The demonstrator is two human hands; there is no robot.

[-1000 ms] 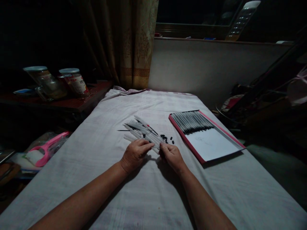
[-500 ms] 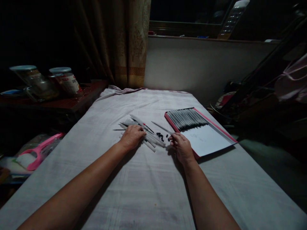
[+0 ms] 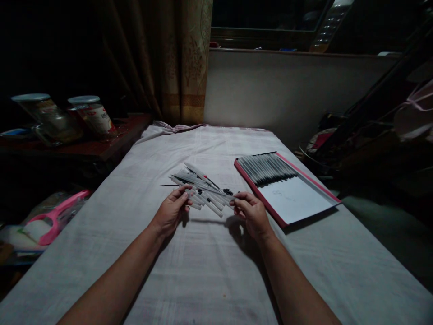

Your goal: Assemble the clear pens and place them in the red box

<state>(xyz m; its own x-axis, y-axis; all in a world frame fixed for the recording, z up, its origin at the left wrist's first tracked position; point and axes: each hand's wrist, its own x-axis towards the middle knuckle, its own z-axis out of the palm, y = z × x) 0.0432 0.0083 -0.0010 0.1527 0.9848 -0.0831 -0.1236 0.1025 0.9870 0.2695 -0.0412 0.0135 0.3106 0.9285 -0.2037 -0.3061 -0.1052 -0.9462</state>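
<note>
My left hand (image 3: 171, 210) is closed, its thumb and fingertips pinching one end of a slim grey pen (image 3: 213, 192). The other end is between the fingers of my right hand (image 3: 251, 212); the pen is raised above the cloth, nearly level. Just beyond my hands lies a loose pile of clear pen barrels and dark thin refills (image 3: 211, 205). Small black pen plugs (image 3: 228, 192) are clustered at the pile's right side. To the right, a shallow red-edged box (image 3: 262, 201) holds a row of clear pens with dark ends (image 3: 267, 168).
A pale checked cloth (image 3: 203, 271) covers the table. White paper (image 3: 291, 198) fills the box's near part. Jars (image 3: 91, 115) stand on a dark side table at left, above a pink-handled item (image 3: 54, 221). A curtain (image 3: 182, 67) and wall border the far edge.
My left hand has drawn back from the pile and now pinches the pen's end. My right hand has turned the pen nearly level between both hands.
</note>
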